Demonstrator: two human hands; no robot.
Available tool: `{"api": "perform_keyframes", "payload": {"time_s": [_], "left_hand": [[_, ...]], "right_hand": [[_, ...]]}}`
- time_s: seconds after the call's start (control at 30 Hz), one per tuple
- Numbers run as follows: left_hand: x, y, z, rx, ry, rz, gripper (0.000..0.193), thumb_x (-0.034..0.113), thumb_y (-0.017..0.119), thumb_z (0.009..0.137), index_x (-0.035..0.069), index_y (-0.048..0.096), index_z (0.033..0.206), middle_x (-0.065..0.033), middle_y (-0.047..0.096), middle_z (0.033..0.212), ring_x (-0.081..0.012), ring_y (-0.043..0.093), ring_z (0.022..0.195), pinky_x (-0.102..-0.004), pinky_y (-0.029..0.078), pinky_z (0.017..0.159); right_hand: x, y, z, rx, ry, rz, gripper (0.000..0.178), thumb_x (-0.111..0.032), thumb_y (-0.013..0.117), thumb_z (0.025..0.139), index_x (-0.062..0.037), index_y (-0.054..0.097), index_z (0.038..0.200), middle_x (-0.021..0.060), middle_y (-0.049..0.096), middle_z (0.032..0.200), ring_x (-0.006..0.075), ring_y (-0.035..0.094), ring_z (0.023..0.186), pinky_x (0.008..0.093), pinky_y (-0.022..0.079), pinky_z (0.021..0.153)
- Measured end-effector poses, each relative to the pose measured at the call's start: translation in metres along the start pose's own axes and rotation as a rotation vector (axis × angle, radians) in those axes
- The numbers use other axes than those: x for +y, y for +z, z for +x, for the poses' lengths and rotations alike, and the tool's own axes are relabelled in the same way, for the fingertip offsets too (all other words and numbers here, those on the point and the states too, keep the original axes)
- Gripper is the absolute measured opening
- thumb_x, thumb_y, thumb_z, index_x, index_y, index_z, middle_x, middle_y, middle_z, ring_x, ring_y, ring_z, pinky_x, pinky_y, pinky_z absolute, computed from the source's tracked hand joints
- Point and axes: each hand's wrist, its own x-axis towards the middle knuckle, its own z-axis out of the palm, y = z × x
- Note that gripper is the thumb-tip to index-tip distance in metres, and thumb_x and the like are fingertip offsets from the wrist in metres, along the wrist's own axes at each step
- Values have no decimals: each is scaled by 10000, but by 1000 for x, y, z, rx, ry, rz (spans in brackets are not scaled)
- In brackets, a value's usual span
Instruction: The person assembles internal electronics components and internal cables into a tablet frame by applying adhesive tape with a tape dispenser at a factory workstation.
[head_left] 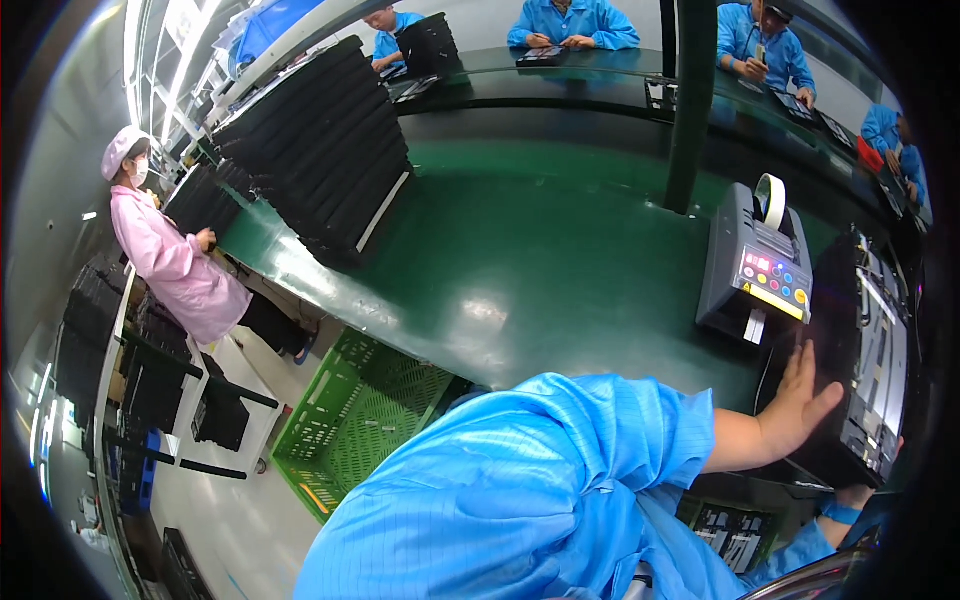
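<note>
At the right of the table, a stack of black trays (838,400) bears flat metallic and dark parts in its top tray. My left hand (795,405) lies against the near left side of this stack, thumb apart and fingers stretched out. My right hand (856,494) is at the stack's lower right corner, below a blue wristband; most of it is hidden by the trays, so its fingers do not show. Just beyond my left fingertips stands a grey tape dispenser (735,265) with a tape roll (771,200) on top and a short tape end sticking out in front.
A tall stack of black trays (310,150) stands on the green table (540,260) at the far left. A green post (690,110) rises behind the dispenser. On the floor sits a green crate (345,415). A person in pink (175,260) stands left; several people in blue work across.
</note>
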Motion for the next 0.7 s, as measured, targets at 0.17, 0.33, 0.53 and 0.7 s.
{"api": "perform_keyframes", "payload": {"time_s": [0.17,0.33,0.53,0.7], "left_hand": [[-49,-108,32,12,37,-203,1042,678,370,851,-111,-28,1402,-343,-3,1458,-416,-42,1388,-430,31,1122],[-187,-191,70,-471,10,-1837,1055,654,440,837,-110,-19,1403,-351,-12,1456,-414,-14,1389,-426,63,1118],[-279,-234,59,-406,-34,-2257,1025,603,477,854,-129,5,1395,-293,84,1456,-361,79,1378,-387,73,1114],[-355,-262,34,-390,-255,-2377,864,488,490,902,-32,47,1431,-156,308,1399,-217,369,1260,-324,296,1041]], "right_hand": [[-110,-296,148,-6,-37,-32,577,-480,380,946,-102,369,1381,135,458,1341,279,501,1165,445,395,1008],[-65,-115,66,-418,125,88,591,-495,382,939,-92,382,1371,137,473,1326,280,514,1150,440,409,994],[-3,114,-125,-837,272,204,608,-513,385,931,-81,398,1358,139,491,1309,283,529,1131,435,425,977],[65,255,-219,-1180,473,318,624,-528,388,924,-71,411,1348,141,505,1294,285,542,1116,430,439,963]]}}
